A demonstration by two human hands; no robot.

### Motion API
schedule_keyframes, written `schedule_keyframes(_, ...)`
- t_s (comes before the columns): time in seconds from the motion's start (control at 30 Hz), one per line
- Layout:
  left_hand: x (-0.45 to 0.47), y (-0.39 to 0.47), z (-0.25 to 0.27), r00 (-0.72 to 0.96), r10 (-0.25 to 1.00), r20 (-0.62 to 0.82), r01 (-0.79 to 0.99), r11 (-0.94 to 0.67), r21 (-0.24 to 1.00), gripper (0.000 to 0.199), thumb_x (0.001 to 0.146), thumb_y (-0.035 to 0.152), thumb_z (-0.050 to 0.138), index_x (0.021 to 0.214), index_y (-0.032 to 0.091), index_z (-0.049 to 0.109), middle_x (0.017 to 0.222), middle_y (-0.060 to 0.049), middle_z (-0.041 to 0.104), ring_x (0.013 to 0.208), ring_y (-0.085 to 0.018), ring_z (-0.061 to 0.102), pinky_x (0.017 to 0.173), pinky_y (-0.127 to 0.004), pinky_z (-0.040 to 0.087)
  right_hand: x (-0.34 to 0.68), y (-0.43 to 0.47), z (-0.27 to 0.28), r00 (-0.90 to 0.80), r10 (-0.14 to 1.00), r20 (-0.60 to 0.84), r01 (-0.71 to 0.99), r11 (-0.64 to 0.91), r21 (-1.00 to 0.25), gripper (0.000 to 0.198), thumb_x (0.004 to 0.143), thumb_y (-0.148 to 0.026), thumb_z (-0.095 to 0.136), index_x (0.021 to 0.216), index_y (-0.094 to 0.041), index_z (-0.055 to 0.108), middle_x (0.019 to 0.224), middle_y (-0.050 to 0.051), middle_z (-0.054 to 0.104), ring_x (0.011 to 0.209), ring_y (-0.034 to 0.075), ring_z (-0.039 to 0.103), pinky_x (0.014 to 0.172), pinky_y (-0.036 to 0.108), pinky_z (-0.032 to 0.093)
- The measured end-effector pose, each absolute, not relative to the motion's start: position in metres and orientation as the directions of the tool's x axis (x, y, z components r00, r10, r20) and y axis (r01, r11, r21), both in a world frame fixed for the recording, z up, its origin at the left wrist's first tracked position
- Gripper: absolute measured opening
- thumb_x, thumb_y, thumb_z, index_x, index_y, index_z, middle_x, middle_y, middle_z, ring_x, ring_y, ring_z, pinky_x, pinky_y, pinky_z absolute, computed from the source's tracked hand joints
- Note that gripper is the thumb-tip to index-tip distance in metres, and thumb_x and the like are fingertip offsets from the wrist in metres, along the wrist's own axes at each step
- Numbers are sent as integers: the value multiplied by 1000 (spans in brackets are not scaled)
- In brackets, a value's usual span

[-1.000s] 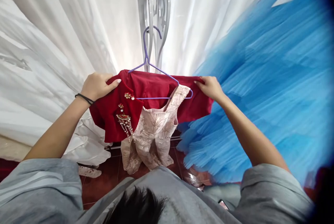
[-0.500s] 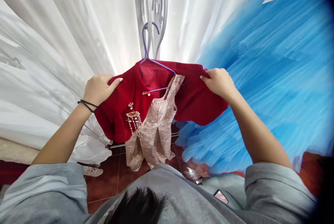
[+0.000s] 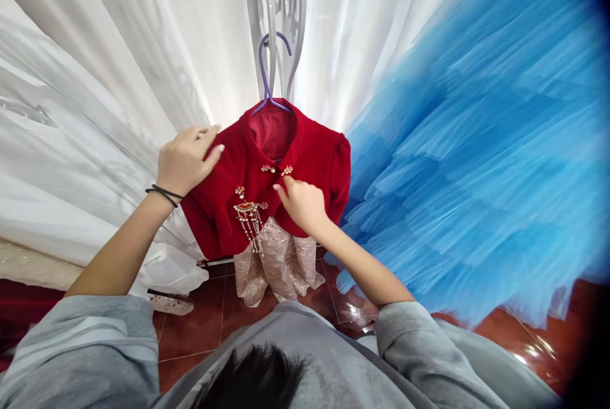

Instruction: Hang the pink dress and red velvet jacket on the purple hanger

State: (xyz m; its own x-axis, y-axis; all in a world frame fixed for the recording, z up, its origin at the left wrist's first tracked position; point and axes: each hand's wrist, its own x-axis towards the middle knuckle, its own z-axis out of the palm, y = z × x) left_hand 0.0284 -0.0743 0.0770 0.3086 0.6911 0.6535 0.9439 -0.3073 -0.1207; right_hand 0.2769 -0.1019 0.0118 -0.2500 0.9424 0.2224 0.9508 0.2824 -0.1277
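Observation:
A red velvet jacket (image 3: 223,171) hangs on a purple hanger (image 3: 264,63), over a pale pink brocade dress (image 3: 276,263) whose lower part shows beneath it. My right hand (image 3: 305,202) pinches the jacket's front edge just below a jewelled clasp (image 3: 286,170). At the jacket's shoulder, on the left side of the view, my left hand (image 3: 185,158) has its thumb and fingers apart and grips nothing. A beaded tassel ornament (image 3: 248,209) dangles from the jacket front. The front panels nearly meet below the collar.
The hanger's hook rests on a white scrollwork rack (image 3: 295,9). White draped fabric (image 3: 119,47) spreads on both sides of it. A blue tulle gown (image 3: 476,161) fills the right. Below lies a reddish tiled floor (image 3: 190,336).
My right hand has brought the right-hand panel inward, covering the dress bodice; the jacket looks narrower and its sleeve hangs down. My left hand has loosened from the shoulder.

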Motion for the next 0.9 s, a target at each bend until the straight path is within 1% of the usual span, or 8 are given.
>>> schedule_keyframes(0.1,54,-68,72,671,562,483,741,-521,-424,54,94,36,55,146,24,48,149,-12,50,138,-33,45,114,-53,36,300,-86,23,-480,791,380,873,475,114,49,102,-15,27,148,-21,43,155,17,42,103,22,65,67,30,50)
schedule_keyframes(0.17,73,-61,73,790,537,297,604,-594,-531,44,95,21,48,139,24,55,137,-10,60,133,-28,50,120,-53,30,310,-68,28,-656,678,333,755,587,292,54,99,-8,24,149,-21,42,161,16,31,107,23,61,66,31,48)
schedule_keyframes(0.27,90,-48,89,781,590,207,600,-615,-511,43,95,7,33,98,24,72,85,-4,68,101,-21,64,116,-45,37,318,-46,33,-718,654,239,684,599,416,48,100,-10,22,136,-15,54,143,20,50,99,24,60,61,32,43)
schedule_keyframes(0.37,85,-34,120,732,561,386,681,-594,-428,39,99,16,34,86,21,70,79,-5,63,91,-23,64,107,-48,42,321,-40,32,-729,656,196,661,600,452,42,101,-12,24,125,-14,60,129,19,56,97,24,59,59,31,40)
schedule_keyframes(0.47,68,-17,139,617,558,556,775,-553,-305,30,99,28,41,98,19,70,91,-8,66,100,-27,63,106,-52,38,322,-47,31,-715,681,156,670,603,433,40,99,-10,28,121,-14,61,129,18,56,87,21,62,58,31,38)
schedule_keyframes(0.63,55,4,131,518,702,489,822,-566,-57,30,95,40,51,106,18,68,100,-9,68,105,-30,62,99,-46,41,318,-52,74,-726,687,22,668,698,258,29,95,-9,40,105,-15,66,102,10,67,82,19,63,68,30,41)
schedule_keyframes(0.8,64,2,126,466,737,490,822,-565,67,31,94,39,49,108,17,67,103,-10,67,107,-31,61,101,-47,39,300,-38,126,-573,655,493,732,679,-50,31,101,-20,34,120,-18,58,110,8,65,104,23,59,90,36,44)
schedule_keyframes(0.9,72,-4,121,447,716,536,827,-560,57,32,96,37,44,114,19,64,108,-10,67,113,-32,58,105,-49,35,277,-21,109,-467,706,532,779,614,-130,31,98,-19,36,120,-17,58,116,10,64,108,27,58,93,40,46)
